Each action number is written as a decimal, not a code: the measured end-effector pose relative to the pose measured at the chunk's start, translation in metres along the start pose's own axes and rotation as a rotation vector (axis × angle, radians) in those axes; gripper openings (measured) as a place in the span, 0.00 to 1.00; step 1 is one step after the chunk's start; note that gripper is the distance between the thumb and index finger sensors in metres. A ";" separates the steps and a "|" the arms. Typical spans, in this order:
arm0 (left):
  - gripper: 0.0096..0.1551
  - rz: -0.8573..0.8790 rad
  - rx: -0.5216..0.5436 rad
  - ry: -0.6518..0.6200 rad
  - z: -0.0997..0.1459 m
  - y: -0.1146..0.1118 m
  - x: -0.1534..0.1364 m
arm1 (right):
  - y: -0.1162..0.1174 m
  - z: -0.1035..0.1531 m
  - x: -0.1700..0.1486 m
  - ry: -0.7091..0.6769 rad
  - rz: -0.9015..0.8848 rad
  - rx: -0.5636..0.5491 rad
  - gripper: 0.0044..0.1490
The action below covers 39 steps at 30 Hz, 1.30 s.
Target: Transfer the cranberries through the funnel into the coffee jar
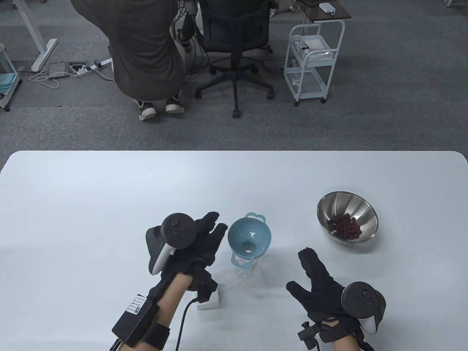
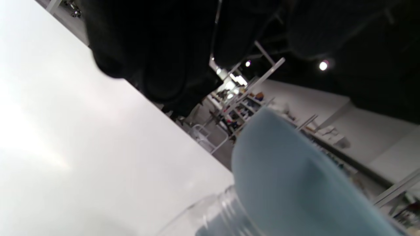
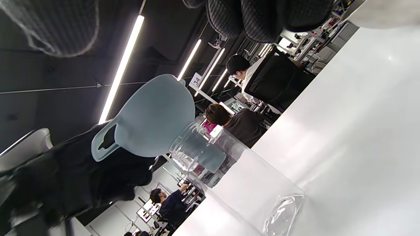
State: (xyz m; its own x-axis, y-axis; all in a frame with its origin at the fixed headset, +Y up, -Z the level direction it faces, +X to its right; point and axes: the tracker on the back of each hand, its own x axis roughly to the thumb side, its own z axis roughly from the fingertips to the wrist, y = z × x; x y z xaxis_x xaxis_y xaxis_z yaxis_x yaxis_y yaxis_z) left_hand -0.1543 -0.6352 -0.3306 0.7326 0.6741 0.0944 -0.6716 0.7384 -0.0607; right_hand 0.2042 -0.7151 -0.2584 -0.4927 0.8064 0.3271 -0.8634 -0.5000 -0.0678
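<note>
A light blue funnel (image 1: pixel 249 237) sits in the mouth of a clear glass jar (image 1: pixel 245 270) at the table's middle front. The right wrist view shows the funnel (image 3: pixel 154 119) seated in the jar's neck and the empty jar (image 3: pixel 242 183) standing upright. My left hand (image 1: pixel 204 237) is open just left of the funnel, fingers close to its rim, holding nothing. My right hand (image 1: pixel 316 274) is open and empty to the right of the jar, fingers spread. A steel bowl (image 1: pixel 360 210) holding dark red cranberries (image 1: pixel 345 226) stands at the right, beyond my right hand.
A small white block (image 1: pixel 210 300) lies on the table under my left forearm. A seated person, an office chair (image 1: pixel 234 40) and a white trolley (image 1: pixel 312 58) stand on the floor beyond the table's far edge.
</note>
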 end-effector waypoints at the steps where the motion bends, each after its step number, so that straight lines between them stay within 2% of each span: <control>1: 0.40 0.018 0.012 -0.020 0.008 0.004 -0.004 | -0.002 0.000 0.000 0.015 0.006 -0.020 0.62; 6: 0.43 0.049 0.061 -0.144 0.040 0.009 -0.021 | -0.015 -0.005 -0.004 0.102 0.004 -0.088 0.60; 13: 0.47 -0.030 0.147 -0.236 0.065 -0.008 -0.039 | -0.044 -0.011 -0.007 0.246 0.074 -0.204 0.59; 18: 0.47 -0.052 0.154 -0.275 0.069 -0.023 -0.048 | -0.069 -0.020 -0.011 0.394 0.145 -0.292 0.59; 21: 0.47 -0.059 0.147 -0.290 0.071 -0.026 -0.050 | -0.084 -0.027 -0.015 0.482 0.220 -0.356 0.59; 25: 0.47 -0.048 0.151 -0.292 0.074 -0.029 -0.054 | -0.098 -0.037 -0.028 0.626 0.250 -0.385 0.60; 32: 0.47 -0.055 0.127 -0.265 0.074 -0.035 -0.062 | -0.103 -0.063 -0.068 0.847 0.323 -0.381 0.61; 39: 0.47 -0.048 0.119 -0.251 0.072 -0.034 -0.064 | -0.103 -0.079 -0.107 1.001 0.354 -0.368 0.60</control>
State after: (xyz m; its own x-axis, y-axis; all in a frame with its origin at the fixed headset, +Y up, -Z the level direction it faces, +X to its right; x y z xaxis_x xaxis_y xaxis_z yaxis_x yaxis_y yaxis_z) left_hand -0.1857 -0.7049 -0.2634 0.7232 0.6019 0.3387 -0.6563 0.7516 0.0658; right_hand 0.3377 -0.7251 -0.3609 -0.4395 0.6103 -0.6590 -0.5554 -0.7613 -0.3347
